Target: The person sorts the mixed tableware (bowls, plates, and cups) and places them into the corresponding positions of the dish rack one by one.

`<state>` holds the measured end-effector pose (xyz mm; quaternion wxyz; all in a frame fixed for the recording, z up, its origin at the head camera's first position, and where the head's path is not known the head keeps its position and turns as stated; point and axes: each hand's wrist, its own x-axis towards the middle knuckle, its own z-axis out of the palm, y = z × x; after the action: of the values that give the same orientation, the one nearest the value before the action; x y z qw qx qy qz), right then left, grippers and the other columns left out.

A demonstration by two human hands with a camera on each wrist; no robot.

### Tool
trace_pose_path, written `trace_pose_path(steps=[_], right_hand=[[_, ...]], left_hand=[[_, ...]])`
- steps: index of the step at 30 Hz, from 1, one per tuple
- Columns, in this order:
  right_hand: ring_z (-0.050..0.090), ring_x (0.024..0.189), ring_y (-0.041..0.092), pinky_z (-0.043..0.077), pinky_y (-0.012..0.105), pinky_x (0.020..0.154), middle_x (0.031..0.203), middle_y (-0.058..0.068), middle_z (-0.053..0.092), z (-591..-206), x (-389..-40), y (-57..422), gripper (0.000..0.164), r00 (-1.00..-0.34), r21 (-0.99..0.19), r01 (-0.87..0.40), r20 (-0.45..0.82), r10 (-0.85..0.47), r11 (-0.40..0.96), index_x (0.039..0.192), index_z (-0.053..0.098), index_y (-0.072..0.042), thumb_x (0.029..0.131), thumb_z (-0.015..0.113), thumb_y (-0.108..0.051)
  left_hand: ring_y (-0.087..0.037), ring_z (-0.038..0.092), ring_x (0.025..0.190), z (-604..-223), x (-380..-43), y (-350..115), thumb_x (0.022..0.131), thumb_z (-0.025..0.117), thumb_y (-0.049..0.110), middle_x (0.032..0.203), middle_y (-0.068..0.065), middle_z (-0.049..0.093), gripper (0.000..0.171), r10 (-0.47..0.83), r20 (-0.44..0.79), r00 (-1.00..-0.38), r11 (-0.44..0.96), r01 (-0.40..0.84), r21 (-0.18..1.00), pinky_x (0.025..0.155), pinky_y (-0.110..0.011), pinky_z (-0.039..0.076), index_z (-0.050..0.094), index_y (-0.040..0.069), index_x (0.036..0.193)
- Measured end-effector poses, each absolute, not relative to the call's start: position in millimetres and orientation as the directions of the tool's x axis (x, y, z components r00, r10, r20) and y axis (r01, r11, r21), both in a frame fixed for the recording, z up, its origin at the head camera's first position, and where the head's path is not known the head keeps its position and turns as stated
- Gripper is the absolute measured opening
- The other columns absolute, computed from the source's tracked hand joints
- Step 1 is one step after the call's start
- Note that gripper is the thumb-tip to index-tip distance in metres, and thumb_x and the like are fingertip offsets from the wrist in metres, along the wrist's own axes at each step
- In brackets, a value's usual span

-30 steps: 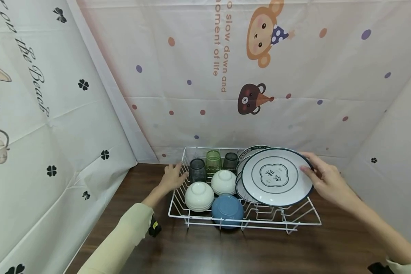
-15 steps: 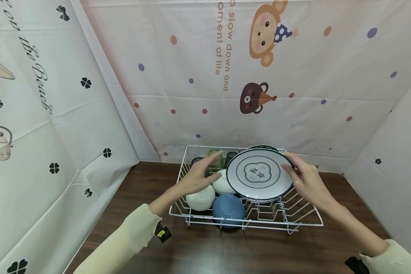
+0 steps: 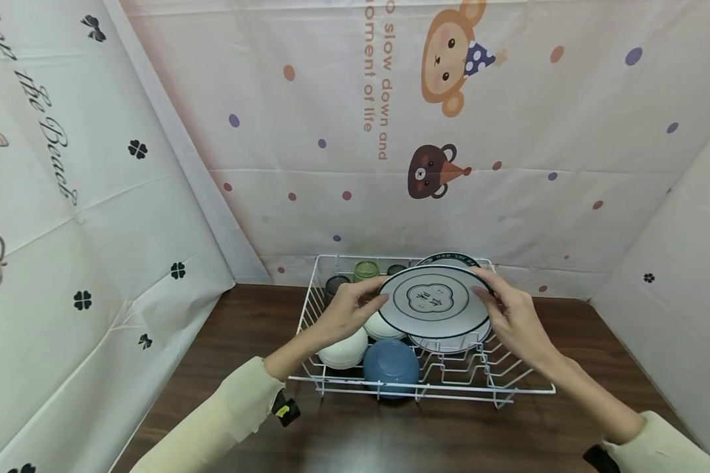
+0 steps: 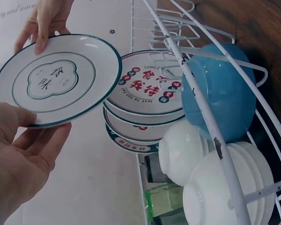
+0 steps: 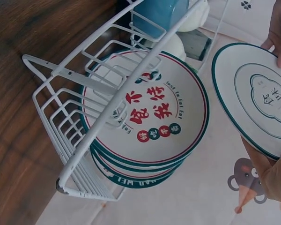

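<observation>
A white plate with a dark green rim and a flower-shaped emblem is held tilted above the dish rack. My left hand pinches its left edge, thumb on the face and fingers underneath, as the left wrist view shows. At the opposite edge my right hand grips it the same way. Below and behind, several plates with red lettering stand leaning in the rack's slots, apart from the held one. Left of them sit white bowls and a blue bowl, upside down.
Along the rack's back left are a green glass and dark glasses, partly hidden by my left hand. The rack stands on a brown wooden table. Printed white cloth rises right behind it and at both sides.
The plate has moved left, in front of the other plates, with my right hand. My left hand has come from the rack's left side to take hold of the plate's left edge.
</observation>
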<state>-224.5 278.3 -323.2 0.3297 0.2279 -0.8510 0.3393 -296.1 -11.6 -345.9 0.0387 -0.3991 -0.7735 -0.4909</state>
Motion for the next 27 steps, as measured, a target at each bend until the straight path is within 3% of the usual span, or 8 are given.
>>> trace_pose_path(steps=[3, 9, 12, 14, 16, 18, 23, 27], right_hand=[[0.026, 0.056, -0.003, 0.027, 0.017, 0.047, 0.064, -0.009, 0.034, -325, -228, 277, 0.047, -0.667, -0.42, -0.625, 0.725, -0.172, 0.658, 0.131, 0.065, -0.006, 0.091, 0.06, 0.017], [0.024, 0.052, -0.005, 0.028, 0.017, 0.046, 0.06, -0.006, 0.033, -328, -232, 279, 0.047, -0.695, -0.45, -0.624, 0.693, -0.191, 0.639, 0.133, 0.065, -0.007, 0.092, 0.061, 0.015], [0.032, 0.054, -0.008, 0.034, 0.015, 0.049, 0.071, 0.003, 0.057, -329, -233, 282, 0.043, -0.733, -0.495, -0.611, 0.648, -0.206, 0.618, 0.133, 0.065, -0.006, 0.094, 0.06, 0.012], [0.047, 0.066, -0.013, 0.042, 0.012, 0.058, 0.095, 0.011, 0.07, -328, -233, 284, 0.041, -0.766, -0.528, -0.597, 0.601, -0.231, 0.604, 0.135, 0.064, -0.007, 0.097, 0.059, 0.008], [0.059, 0.084, -0.013, 0.049, 0.011, 0.071, 0.118, 0.01, 0.072, -326, -233, 287, 0.038, -0.793, -0.565, -0.585, 0.55, -0.262, 0.582, 0.137, 0.062, -0.006, 0.1, 0.057, 0.004], [0.063, 0.106, -0.01, 0.052, 0.012, 0.085, 0.125, 0.0, 0.071, -322, -237, 291, 0.036, -0.819, -0.606, -0.563, 0.503, -0.278, 0.562, 0.139, 0.06, -0.006, 0.104, 0.053, -0.002], [0.068, 0.099, -0.004, 0.058, 0.019, 0.082, 0.11, -0.02, 0.069, -311, -258, 315, 0.031, -0.865, -0.734, -0.49, 0.478, -0.155, 0.471, 0.133, 0.061, -0.004, 0.11, 0.043, -0.014], [0.069, 0.086, -0.005, 0.06, 0.021, 0.071, 0.099, -0.021, 0.067, -318, -275, 345, 0.028, -0.882, -0.783, -0.407, 0.47, 0.018, 0.471, 0.127, 0.063, -0.006, 0.11, 0.044, -0.017]], left_hand=[[-0.027, 0.074, 0.098, -348, -299, -9, 0.1, 0.061, 0.005, 0.112, -0.018, 0.074, 0.034, 0.545, 0.492, -0.679, 0.207, 0.678, 0.706, 0.081, -0.025, 0.059, 0.064, -0.002, 0.134], [-0.027, 0.075, 0.105, -351, -297, -7, 0.098, 0.066, 0.008, 0.12, -0.015, 0.075, 0.031, 0.46, 0.519, -0.72, 0.269, 0.67, 0.692, 0.085, -0.031, 0.061, 0.07, 0.004, 0.129], [-0.024, 0.076, 0.1, -353, -294, -6, 0.097, 0.068, 0.008, 0.115, -0.014, 0.077, 0.03, 0.41, 0.542, -0.733, 0.296, 0.67, 0.681, 0.08, -0.027, 0.061, 0.072, 0.005, 0.126], [-0.022, 0.077, 0.091, -355, -293, -5, 0.096, 0.069, 0.006, 0.109, -0.014, 0.078, 0.028, 0.368, 0.57, -0.735, 0.309, 0.674, 0.671, 0.072, -0.023, 0.059, 0.074, 0.005, 0.123], [-0.019, 0.077, 0.082, -356, -293, -4, 0.094, 0.07, 0.005, 0.104, -0.014, 0.079, 0.026, 0.328, 0.601, -0.729, 0.329, 0.685, 0.65, 0.065, -0.02, 0.055, 0.076, 0.004, 0.119], [-0.016, 0.074, 0.073, -357, -293, -4, 0.092, 0.072, 0.003, 0.099, -0.014, 0.079, 0.024, 0.302, 0.635, -0.711, 0.35, 0.702, 0.62, 0.06, -0.018, 0.051, 0.077, 0.003, 0.116], [-0.007, 0.06, 0.059, -357, -295, 0, 0.094, 0.07, 0.003, 0.095, -0.012, 0.08, 0.022, 0.312, 0.665, -0.678, 0.371, 0.732, 0.572, 0.059, -0.018, 0.049, 0.078, 0.005, 0.115], [-0.012, 0.07, 0.067, -357, -292, 4, 0.096, 0.068, 0.004, 0.1, -0.012, 0.08, 0.023, 0.343, 0.65, -0.678, 0.344, 0.735, 0.585, 0.067, -0.019, 0.056, 0.077, 0.006, 0.117]])
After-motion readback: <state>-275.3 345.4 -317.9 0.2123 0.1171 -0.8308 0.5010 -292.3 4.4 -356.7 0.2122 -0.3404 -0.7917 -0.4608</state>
